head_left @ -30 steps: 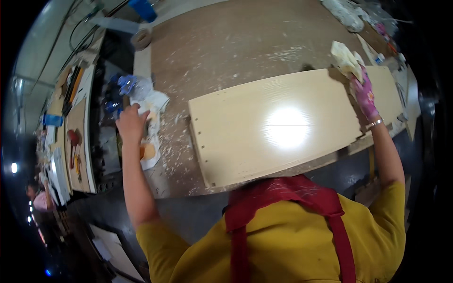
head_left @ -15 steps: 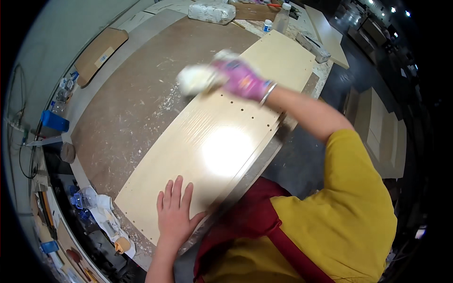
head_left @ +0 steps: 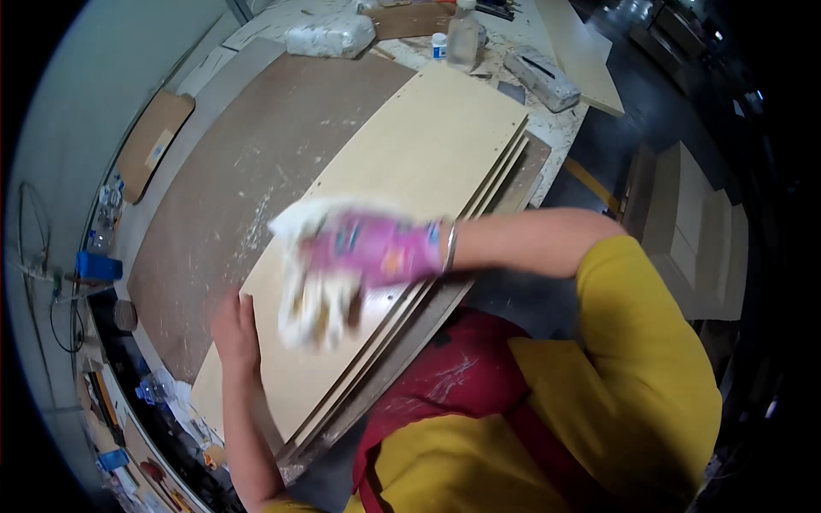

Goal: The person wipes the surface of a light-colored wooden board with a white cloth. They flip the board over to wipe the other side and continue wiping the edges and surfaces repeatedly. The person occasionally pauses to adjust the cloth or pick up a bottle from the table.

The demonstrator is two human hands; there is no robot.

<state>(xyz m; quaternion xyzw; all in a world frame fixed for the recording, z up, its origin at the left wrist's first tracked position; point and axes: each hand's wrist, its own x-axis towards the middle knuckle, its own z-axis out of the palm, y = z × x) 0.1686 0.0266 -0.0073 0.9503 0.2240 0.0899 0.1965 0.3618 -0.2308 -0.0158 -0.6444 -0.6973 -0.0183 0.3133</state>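
Observation:
A stack of pale wooden boards (head_left: 428, 128) lies slantwise on the worktable, its layered edges showing along the near side. My right hand (head_left: 368, 248), in a pink patterned glove, is over the top board's middle. It presses a bunched white cloth (head_left: 299, 221) on the surface; white finger-like shapes hang below, blurred by motion, so cloth and glove are hard to separate. My bare left hand (head_left: 235, 333) is at the left end of the top board, thumb at its far corner and fingers close together along the edge, partly smeared.
A brown tabletop (head_left: 282, 111) with white specks spreads beyond the boards. At the back stand a wrapped white block (head_left: 332, 36), a clear bottle (head_left: 464, 38), a small white jar (head_left: 439, 46) and a whitish block (head_left: 543, 79). Further boards (head_left: 693, 231) stand at right.
My right hand has swept the white cloth back from the far part toward the near left. My left hand has gone from lying flat on the board to its far-left corner. More layered edges show.

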